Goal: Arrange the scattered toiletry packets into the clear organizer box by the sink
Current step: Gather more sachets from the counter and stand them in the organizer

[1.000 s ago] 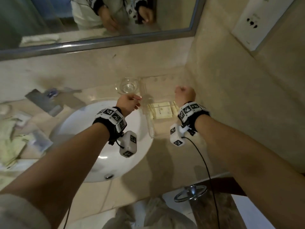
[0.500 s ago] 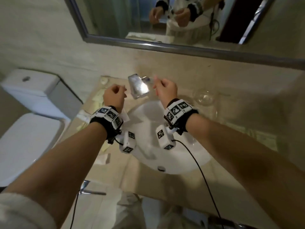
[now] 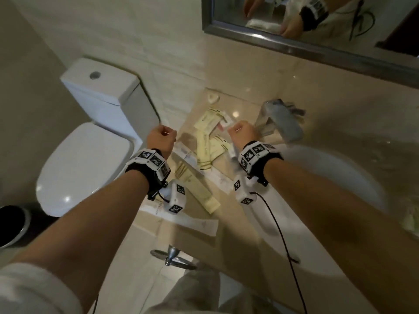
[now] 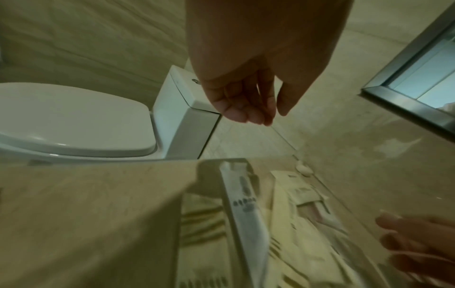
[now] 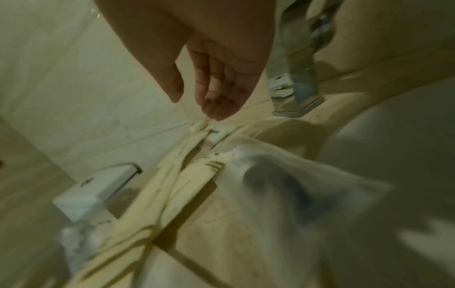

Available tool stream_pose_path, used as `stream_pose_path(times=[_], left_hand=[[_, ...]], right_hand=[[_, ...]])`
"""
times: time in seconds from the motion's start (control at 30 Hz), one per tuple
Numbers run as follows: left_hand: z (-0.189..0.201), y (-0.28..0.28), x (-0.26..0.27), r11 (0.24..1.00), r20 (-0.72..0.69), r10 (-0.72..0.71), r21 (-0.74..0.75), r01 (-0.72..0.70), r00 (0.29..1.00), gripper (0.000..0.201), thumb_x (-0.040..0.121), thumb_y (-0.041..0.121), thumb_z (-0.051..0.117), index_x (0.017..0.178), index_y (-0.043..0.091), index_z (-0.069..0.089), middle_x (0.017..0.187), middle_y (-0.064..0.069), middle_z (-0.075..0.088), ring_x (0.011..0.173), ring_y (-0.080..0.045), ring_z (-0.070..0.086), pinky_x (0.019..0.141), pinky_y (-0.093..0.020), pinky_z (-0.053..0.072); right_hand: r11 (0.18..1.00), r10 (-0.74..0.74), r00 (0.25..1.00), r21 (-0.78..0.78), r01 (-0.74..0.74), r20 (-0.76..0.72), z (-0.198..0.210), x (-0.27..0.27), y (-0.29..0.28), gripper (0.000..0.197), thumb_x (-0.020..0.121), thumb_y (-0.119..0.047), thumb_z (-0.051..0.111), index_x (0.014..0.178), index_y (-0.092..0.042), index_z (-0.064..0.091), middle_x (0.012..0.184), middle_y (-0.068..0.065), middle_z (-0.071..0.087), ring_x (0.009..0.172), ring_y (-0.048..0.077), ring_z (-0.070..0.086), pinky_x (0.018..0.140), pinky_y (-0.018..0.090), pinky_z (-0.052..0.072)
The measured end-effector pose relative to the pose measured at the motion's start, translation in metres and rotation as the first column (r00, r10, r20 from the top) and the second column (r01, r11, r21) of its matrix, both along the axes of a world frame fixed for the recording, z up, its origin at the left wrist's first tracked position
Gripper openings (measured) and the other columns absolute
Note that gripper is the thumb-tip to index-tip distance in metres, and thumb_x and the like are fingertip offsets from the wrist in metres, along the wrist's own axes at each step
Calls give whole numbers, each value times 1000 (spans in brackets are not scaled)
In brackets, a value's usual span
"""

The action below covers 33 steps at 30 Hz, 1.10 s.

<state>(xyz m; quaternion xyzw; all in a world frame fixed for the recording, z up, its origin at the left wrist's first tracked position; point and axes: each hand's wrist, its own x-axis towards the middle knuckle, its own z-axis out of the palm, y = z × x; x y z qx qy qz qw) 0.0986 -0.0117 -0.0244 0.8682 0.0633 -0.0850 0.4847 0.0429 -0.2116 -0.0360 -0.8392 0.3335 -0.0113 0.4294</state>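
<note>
Several cream and white toiletry packets [image 3: 210, 148] lie scattered on the beige counter left of the sink; a long white packet [image 4: 246, 204] lies among them. My left hand [image 3: 162, 137] hovers above the counter's left edge, fingers loosely curled and empty [image 4: 248, 113]. My right hand [image 3: 241, 132] hovers over the far packets near the faucet, also loosely curled and holding nothing [image 5: 209, 101]. Cream packets [image 5: 172, 187] lie just below it. A blurred pale-green shape [image 3: 410, 220] sits at the right edge beyond the sink; I cannot tell if it is the organizer box.
The chrome faucet [image 3: 281, 123] stands right of my right hand, above the white sink [image 3: 328, 177]. A white toilet [image 3: 86, 164] is left of the counter and a dark bin [image 3: 11, 223] below it. A mirror [image 3: 317, 19] hangs above, and a towel ring [image 3: 172, 257] is under the counter's front edge.
The view and both hands have swung left, from the clear box and glass right of the sink, past the faucet, to over the scattered packets. Both hands stay empty.
</note>
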Motion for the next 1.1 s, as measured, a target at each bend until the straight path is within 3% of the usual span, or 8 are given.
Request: stream_pose_path(times=[0.07, 0.17, 0.27, 0.37, 0.6, 0.87, 0.97, 1.1], left_hand=[[-7, 11, 13, 1000, -41, -18, 19, 19, 999, 9, 84, 19, 59, 80, 10, 60, 81, -15, 68, 78, -28, 63, 83, -39, 55], [-15, 26, 27, 999, -85, -6, 36, 9, 996, 13, 85, 16, 58, 73, 15, 55, 76, -7, 62, 75, -22, 58, 79, -36, 52], [-22, 34, 35, 998, -87, -54, 38, 58, 995, 18, 86, 15, 57, 69, 19, 52, 66, 1, 57, 66, -18, 56, 71, -30, 47], [-24, 38, 46, 996, -94, -90, 20, 92, 992, 13, 87, 13, 56, 74, 17, 54, 66, 3, 56, 58, -8, 52, 58, -23, 44], [-27, 41, 57, 995, -104, -96, -2, 96, 990, 5, 87, 9, 53, 89, 9, 57, 74, 0, 59, 60, -8, 52, 57, -17, 43], [-32, 26, 61, 990, -159, -137, -54, 130, 978, 15, 87, 6, 54, 75, 15, 55, 74, -3, 58, 59, -10, 52, 58, -20, 44], [-31, 11, 61, 978, -176, -206, -67, 198, 963, 19, 87, 11, 57, 71, 21, 53, 80, -3, 61, 63, -10, 55, 63, -22, 46], [-30, -1, 58, 961, -190, -275, -90, 262, 942, 13, 88, 16, 57, 77, 22, 55, 75, 2, 61, 67, -12, 57, 69, -26, 50]], right_hand=[[996, 36, 999, -82, -38, -24, -11, 16, 7, 23, 92, -28, 52, 107, -11, 57, 105, 7, 62, 91, 24, 57, 72, 26, 40], [982, 109, 993, -147, -115, -51, -27, 41, 17, 33, 92, -27, 53, 120, -10, 52, 126, 11, 53, 113, 28, 53, 86, 30, 41], [989, 45, 997, -142, -52, -57, -38, 61, 22, 41, 89, -27, 56, 124, -7, 50, 128, 14, 51, 117, 32, 50, 98, 37, 43], [994, -59, 993, -97, 49, -98, -47, 79, 27, 51, 87, -33, 58, 126, -3, 46, 128, 16, 52, 116, 34, 52, 97, 42, 46], [961, 119, 935, -198, -193, -335, -57, 105, 27, 86, 82, -40, 65, 145, -7, 17, 141, 17, 31, 127, 36, 41, 101, 44, 43], [962, 104, 949, -211, -171, -296, -63, 109, 17, 81, 72, -26, 77, 136, -10, 28, 140, 16, 32, 126, 37, 40, 100, 47, 44], [886, 240, 915, -313, -343, -323, -60, 110, 11, 92, 73, -29, 75, 145, -24, 18, 151, 7, 19, 136, 36, 25, 106, 54, 33], [834, 298, 866, -331, -441, -402, -55, 109, 3, 84, 73, -33, 72, 142, -23, 26, 143, 7, 34, 132, 33, 28, 105, 51, 30]])
